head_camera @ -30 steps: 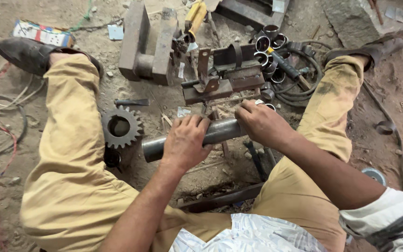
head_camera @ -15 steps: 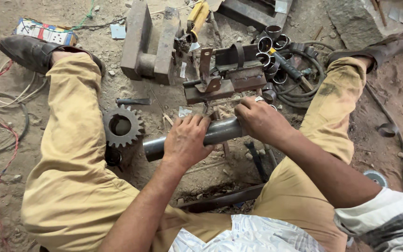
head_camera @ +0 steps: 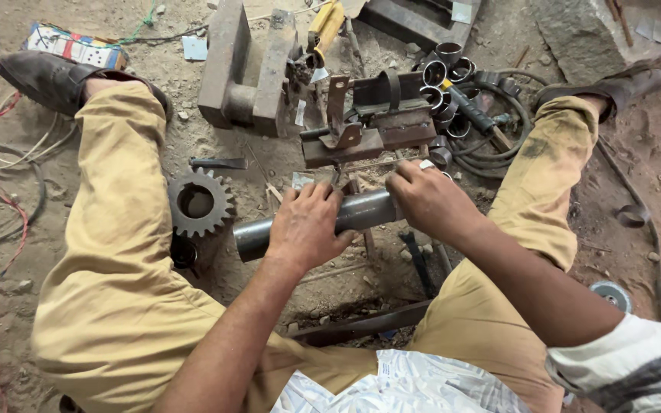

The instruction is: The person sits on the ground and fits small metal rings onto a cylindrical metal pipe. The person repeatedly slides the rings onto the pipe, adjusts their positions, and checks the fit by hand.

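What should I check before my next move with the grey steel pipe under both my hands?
1. Left hand on the grey steel pipe: ok, wrapped over it.
2. Right hand on pipe: ok, covering its far end.
3. Near pipe end free: ok, open mouth visible.
4. Toothed steel gear apart from pipe: ok, lying beside it.
5. Pipe seated in the rusty metal fixture: cannot tell, hands hide it.
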